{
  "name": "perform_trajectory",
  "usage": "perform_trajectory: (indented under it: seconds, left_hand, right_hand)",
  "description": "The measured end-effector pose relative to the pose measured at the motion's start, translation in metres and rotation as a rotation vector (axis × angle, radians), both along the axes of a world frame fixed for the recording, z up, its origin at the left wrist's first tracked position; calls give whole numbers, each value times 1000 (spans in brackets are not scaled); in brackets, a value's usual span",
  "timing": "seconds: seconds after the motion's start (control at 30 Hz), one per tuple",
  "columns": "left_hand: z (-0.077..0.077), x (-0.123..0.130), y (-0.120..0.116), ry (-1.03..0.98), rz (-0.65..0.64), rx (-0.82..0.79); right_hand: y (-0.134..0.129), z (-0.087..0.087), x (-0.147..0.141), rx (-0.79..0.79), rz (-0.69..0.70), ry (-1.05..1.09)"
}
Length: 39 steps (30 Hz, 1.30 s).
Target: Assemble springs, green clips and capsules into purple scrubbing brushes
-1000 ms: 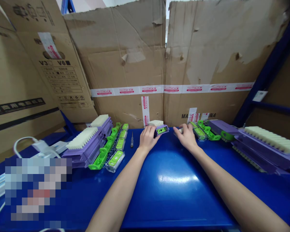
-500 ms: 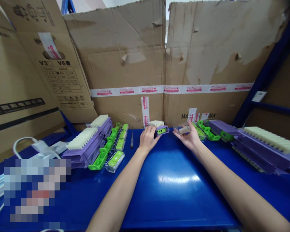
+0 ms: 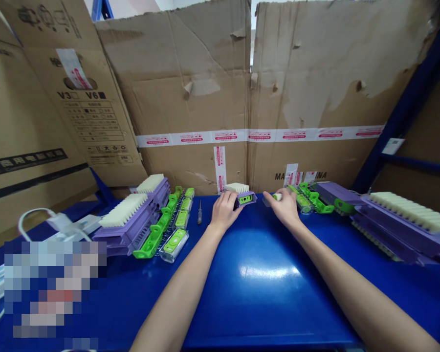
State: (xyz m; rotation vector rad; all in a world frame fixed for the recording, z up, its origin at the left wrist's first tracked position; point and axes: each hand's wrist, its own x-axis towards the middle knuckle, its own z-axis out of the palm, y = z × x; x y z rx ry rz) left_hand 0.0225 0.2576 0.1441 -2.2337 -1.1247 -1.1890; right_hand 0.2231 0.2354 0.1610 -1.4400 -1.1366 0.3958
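Screwdriver (image 3: 200,215) near left hand (image 3: 224,210) gripping purple block (image 3: 246,198); right hand (image 3: 285,208) grips case (image 3: 266,201) (mostly hidden).

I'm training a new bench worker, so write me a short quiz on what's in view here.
1. Multiple choice: which tool lies between the left hand and the row of clear plastic cases with green faces on the left?
A) a hammer
B) a slim screwdriver with a clear handle
C) a pair of pliers

2. True or false: the left hand is on a small purple plastic casing with a green end panel.

3. Fill in the blank: the white tape running across the tall brown cardboard carries ____ print.

Key: 1 B; 2 true; 3 red.
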Motion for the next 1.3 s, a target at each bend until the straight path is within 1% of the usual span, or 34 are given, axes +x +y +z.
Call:
perform_trajectory:
  seconds: [0.07,0.1,0.17,0.27,0.33,0.4,0.5,0.6,0.7,0.8,0.93,1.03,1.17,1.3]
  left_hand:
    - [0,0,0,0,-5,2]
    - [0,0,0,0,-4,2]
    - [0,0,0,4,-2,4]
    - [0,0,0,14,0,10]
    - [1,0,-1,25,2,14]
    - [2,0,-1,35,4,16]
    - [2,0,-1,39,2,23]
    - [1,0,-1,40,-14,26]
    - [0,0,0,34,-32,13]
    - [-1,1,-1,34,-58,-17]
    - [-2,1,-2,61,-104,-67]
    - [-3,1,-3,62,-117,-107]
    - [-2,1,-3,31,-89,-165]
    - [-2,1,-3,5,-66,-194]
  right_hand:
    - [1,-2,2,-34,-132,-303]
    - [1,-4,3,-68,-167,-409]
    - [2,-6,5,-108,-177,-550]
    - [4,-10,8,-159,-179,-625]
    - [5,-13,10,-155,-182,-638]
    - [7,-15,12,-98,-193,-659]
    - [9,-15,13,29,-209,-684]
    - [8,-10,9,193,-161,-656]
    - [1,-3,-3,359,-85,-621]
    - [-8,1,-21,466,-1,-687]
    - [-15,-2,-38,497,125,-807]
    - [-13,-8,-41,504,186,-931]
    - [-7,-13,-38,541,189,-1065]
    - [-6,-11,-35,589,168,-1142]
